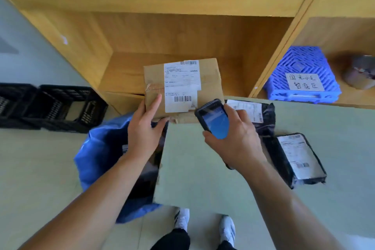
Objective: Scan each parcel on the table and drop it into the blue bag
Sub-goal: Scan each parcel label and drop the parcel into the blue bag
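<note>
My left hand (145,128) grips a brown cardboard parcel (209,79) by its lower left corner and holds it tilted up over the far left corner of the pale green table (203,168). Its white label faces me. My right hand (235,138) holds a black handheld scanner (213,119) with a lit blue screen just below the label. Two black plastic parcels lie on the table, one (263,115) behind my right hand, the other (298,158) to the right. The blue bag (101,148) stands open on the floor left of the table, under my left arm.
Wooden shelving (182,36) rises behind the table. A blue plastic crate (304,75) with a handwritten sign sits in the right shelf bay. Black crates (50,105) stand on the floor at the left. My feet in white shoes (205,223) show below the table edge.
</note>
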### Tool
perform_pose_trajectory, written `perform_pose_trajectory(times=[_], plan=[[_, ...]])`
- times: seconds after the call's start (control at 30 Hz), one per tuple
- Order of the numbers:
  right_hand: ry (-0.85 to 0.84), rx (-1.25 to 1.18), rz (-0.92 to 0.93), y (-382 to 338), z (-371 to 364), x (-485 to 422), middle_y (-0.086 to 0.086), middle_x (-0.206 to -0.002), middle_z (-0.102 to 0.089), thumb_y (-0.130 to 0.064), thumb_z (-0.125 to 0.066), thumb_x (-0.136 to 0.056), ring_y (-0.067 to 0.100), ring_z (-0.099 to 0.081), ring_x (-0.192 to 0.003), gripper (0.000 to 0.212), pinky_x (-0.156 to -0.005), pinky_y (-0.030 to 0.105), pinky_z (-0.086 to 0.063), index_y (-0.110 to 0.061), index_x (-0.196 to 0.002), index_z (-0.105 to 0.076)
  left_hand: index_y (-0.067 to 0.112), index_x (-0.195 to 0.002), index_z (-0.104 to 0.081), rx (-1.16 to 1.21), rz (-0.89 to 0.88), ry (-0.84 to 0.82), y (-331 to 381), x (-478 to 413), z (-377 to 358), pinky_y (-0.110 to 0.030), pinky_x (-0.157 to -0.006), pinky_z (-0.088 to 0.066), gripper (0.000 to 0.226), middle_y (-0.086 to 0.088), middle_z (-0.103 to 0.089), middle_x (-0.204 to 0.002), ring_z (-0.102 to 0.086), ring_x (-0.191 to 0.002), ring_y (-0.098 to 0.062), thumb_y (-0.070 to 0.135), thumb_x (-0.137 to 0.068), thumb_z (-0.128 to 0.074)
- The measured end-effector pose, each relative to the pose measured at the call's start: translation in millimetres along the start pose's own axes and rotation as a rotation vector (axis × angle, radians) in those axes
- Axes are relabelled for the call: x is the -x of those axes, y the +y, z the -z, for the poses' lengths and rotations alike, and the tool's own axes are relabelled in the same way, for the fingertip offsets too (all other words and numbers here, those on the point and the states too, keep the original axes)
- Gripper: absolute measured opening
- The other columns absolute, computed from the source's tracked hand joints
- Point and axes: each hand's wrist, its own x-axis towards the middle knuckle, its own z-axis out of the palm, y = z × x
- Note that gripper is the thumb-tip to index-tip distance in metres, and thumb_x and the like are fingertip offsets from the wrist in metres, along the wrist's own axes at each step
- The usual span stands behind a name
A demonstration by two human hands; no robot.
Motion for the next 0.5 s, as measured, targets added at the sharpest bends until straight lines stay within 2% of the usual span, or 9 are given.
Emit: perform_pose_trajectory(times=[0.07,0.13,0.33,0.43,0.5], plan=[[-0.026,-0.003,0.050,-22.3,-17.8,-4.1,-0.004,-0.131,-0.043,-0.059,-0.067,-0.071,0.021,-0.053,-0.111,0.086,-0.082,0.034,-0.045,-0.032,-0.145,-0.033,0.025,-0.150,-0.052,-0.006,0.048,0.049,-24.0,11.1,26.9,-0.031,-0.112,-0.044,0.075,-0.005,-0.050,-0.152,-0.050,-0.138,-0.019,0.011,-0.084,-0.083],[-0.060,0.009,0.085,-43.6,-35.6,-7.8,-0.003,-0.132,-0.043,-0.058,-0.067,-0.072,0.021,-0.052,-0.113,0.086,-0.083,0.034,-0.044,-0.031,-0.146,-0.033,0.026,-0.152,-0.049,-0.016,0.102,0.064,-48.8,24.3,50.5,-0.041,-0.105,-0.052,0.076,0.004,-0.047,-0.153,-0.053,-0.137,-0.019,0.011,-0.085,-0.082],[-0.171,0.059,0.177,-100.3,-92.2,-12.1,0.000,-0.126,-0.046,-0.060,-0.067,-0.073,0.024,-0.053,-0.111,0.087,-0.079,0.035,-0.045,-0.029,-0.147,-0.033,0.022,-0.152,-0.050,-0.164,0.280,0.074,-115.0,75.4,102.1,-0.032,-0.087,-0.054,0.073,-0.008,-0.060,-0.141,-0.067,-0.103,-0.032,0.014,-0.086,-0.081],[-0.218,0.065,0.194,-119.7,-114.2,-8.3,0.003,-0.133,-0.044,-0.061,-0.068,-0.072,0.027,-0.050,-0.117,0.089,-0.088,0.038,-0.045,-0.027,-0.147,-0.034,0.032,-0.152,-0.046,-0.218,0.386,0.042,-144.9,104.7,111.3,-0.039,-0.074,-0.057,0.074,-0.001,-0.056,-0.145,-0.067,-0.097,-0.032,0.021,-0.087,-0.079],[-0.241,0.079,0.198,-130.1,-127.4,-3.7,0.005,-0.137,-0.043,-0.059,-0.069,-0.073,0.028,-0.049,-0.119,0.088,-0.090,0.037,-0.042,-0.027,-0.147,-0.035,0.036,-0.153,-0.043,-0.257,0.457,-0.002,-165.3,125.3,114.0,-0.043,-0.071,-0.058,0.075,0.000,-0.054,-0.146,-0.066,-0.101,-0.030,0.024,-0.087,-0.078]])
